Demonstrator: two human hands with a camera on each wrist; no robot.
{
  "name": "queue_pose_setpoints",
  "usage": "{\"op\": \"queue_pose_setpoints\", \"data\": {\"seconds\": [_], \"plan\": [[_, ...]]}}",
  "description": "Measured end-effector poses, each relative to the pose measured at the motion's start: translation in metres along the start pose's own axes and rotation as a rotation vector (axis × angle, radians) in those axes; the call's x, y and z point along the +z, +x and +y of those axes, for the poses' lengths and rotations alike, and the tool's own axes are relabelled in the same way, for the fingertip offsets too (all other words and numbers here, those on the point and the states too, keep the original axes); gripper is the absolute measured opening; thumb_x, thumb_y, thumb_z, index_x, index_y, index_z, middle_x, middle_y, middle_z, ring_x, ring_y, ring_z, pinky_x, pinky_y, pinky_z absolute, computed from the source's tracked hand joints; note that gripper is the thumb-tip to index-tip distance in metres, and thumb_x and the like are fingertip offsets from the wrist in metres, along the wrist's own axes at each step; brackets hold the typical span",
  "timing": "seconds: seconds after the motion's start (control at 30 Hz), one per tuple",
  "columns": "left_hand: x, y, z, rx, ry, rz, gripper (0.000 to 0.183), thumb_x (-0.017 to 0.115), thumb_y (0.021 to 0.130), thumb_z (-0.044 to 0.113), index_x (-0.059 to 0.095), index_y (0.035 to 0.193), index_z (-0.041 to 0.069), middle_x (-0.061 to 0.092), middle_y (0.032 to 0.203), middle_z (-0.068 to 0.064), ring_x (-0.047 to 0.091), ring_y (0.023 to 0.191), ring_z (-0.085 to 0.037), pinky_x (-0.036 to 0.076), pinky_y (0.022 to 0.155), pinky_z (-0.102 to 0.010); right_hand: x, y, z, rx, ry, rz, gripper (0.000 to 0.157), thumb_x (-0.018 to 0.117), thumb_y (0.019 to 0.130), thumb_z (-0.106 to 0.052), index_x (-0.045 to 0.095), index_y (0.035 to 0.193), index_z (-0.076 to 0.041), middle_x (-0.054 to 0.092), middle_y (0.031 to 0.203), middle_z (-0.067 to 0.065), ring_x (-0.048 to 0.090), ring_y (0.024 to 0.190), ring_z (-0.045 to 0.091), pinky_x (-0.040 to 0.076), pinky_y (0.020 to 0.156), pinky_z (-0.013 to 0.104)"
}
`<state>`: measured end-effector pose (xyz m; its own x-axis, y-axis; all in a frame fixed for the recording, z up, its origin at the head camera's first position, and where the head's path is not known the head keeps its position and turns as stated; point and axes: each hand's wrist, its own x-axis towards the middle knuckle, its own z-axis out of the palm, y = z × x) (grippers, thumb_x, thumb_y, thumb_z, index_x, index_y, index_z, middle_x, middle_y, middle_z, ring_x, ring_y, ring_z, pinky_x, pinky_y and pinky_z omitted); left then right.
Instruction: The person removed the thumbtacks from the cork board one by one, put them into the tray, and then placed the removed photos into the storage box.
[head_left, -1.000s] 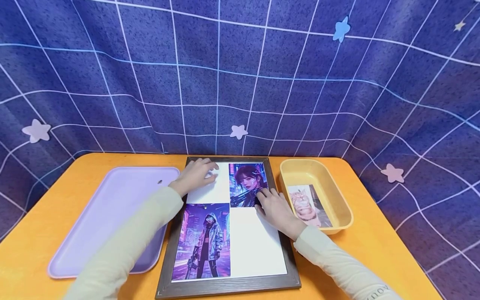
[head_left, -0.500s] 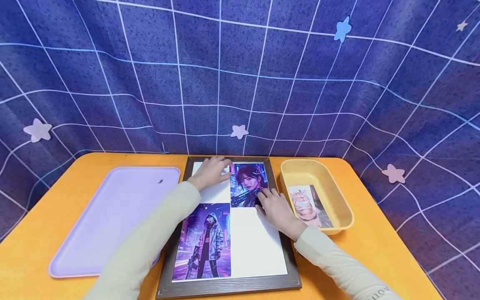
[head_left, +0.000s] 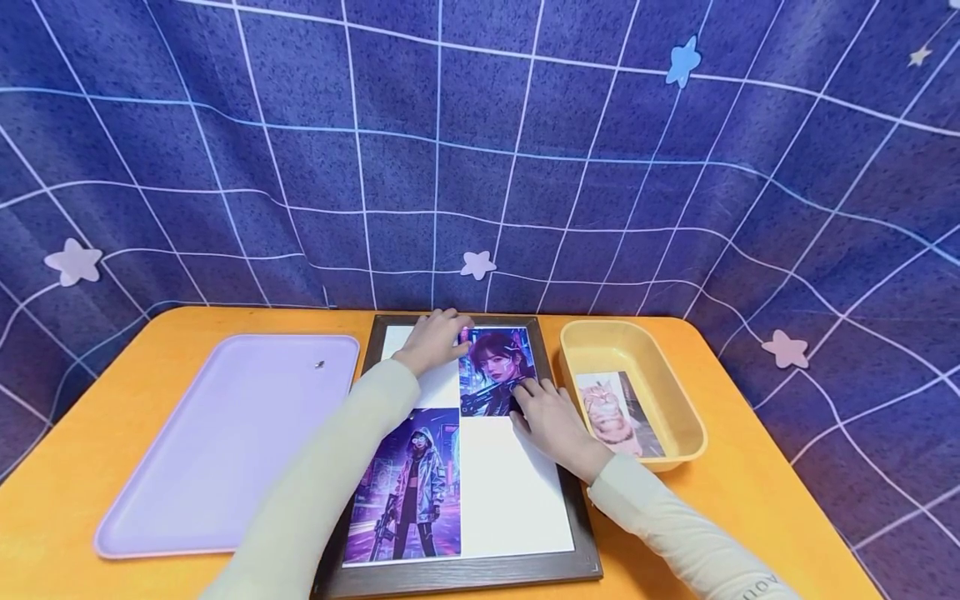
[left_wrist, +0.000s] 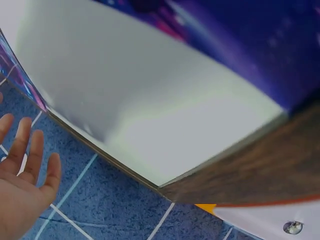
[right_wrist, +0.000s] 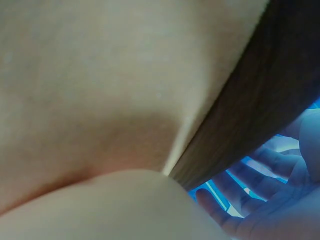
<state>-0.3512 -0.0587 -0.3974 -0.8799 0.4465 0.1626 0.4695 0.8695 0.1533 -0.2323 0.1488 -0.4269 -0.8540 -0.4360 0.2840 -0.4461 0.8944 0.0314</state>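
A dark wooden picture frame (head_left: 465,570) with a white backing lies flat on the table. A printed picture of a dark-haired figure (head_left: 491,358) occupies its upper right quarter; another of a hooded figure (head_left: 417,487) fills the lower left. My left hand (head_left: 433,340) is at the upper left corner of the dark-haired picture, fingers loosely bent, close to the frame's top. In the left wrist view, the fingers of that hand (left_wrist: 25,175) look spread and relaxed. My right hand (head_left: 555,421) rests at the same picture's lower right edge, fingertips on it; its wrist view is mostly blocked.
To the left, a purple tray (head_left: 225,450) bears a small shiny object (head_left: 319,364). A yellow bin (head_left: 678,400) on the right holds a cat picture (head_left: 609,417) and a darker one. Behind the orange table (head_left: 750,500) hangs a blue gridded curtain (head_left: 405,183).
My left hand has moved right, from over the white upper left quarter to the dark-haired picture's corner. The right hand has stayed at that picture's edge.
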Motion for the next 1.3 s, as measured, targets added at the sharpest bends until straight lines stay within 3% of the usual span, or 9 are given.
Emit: {"op": "queue_pose_setpoints", "data": {"seconds": [0.33,0.67,1.07,1.3], "plan": [[0.009,0.004,-0.004,-0.081,-0.018,-0.016,0.040,0.062,0.084,0.028,0.056,0.121,0.013,0.054,0.123,-0.013,0.048,0.114,-0.034,0.035,0.097,-0.054,-0.001,0.000,-0.002,0.007,-0.004,-0.009,0.031,0.059,0.087,-0.026,0.060,0.112,-0.007,0.061,0.109,0.009,0.053,0.094,0.026,0.045,0.075,0.042],[0.013,0.007,-0.006,-0.131,-0.060,-0.075,0.044,0.062,0.086,0.030,0.052,0.125,0.013,0.047,0.133,-0.015,0.041,0.125,-0.036,0.029,0.102,-0.057,-0.002,0.001,-0.002,0.016,-0.008,-0.019,0.032,0.059,0.087,-0.027,0.060,0.113,-0.007,0.061,0.111,0.010,0.054,0.096,0.026,0.046,0.078,0.043],[0.016,0.009,-0.004,-0.130,-0.072,-0.099,0.046,0.061,0.087,0.031,0.049,0.128,0.015,0.042,0.139,-0.015,0.036,0.129,-0.037,0.025,0.104,-0.057,-0.002,0.000,-0.002,0.016,-0.007,-0.019,0.031,0.059,0.087,-0.026,0.060,0.112,-0.006,0.061,0.110,0.010,0.054,0.096,0.027,0.046,0.078,0.044],[0.017,0.011,-0.006,-0.124,-0.061,-0.074,0.048,0.064,0.084,0.031,0.050,0.127,0.014,0.047,0.129,-0.014,0.042,0.122,-0.035,0.030,0.101,-0.056,-0.003,0.001,-0.002,0.013,-0.015,-0.016,0.031,0.059,0.087,-0.026,0.060,0.111,-0.007,0.062,0.109,0.009,0.054,0.095,0.026,0.046,0.077,0.042]]}}
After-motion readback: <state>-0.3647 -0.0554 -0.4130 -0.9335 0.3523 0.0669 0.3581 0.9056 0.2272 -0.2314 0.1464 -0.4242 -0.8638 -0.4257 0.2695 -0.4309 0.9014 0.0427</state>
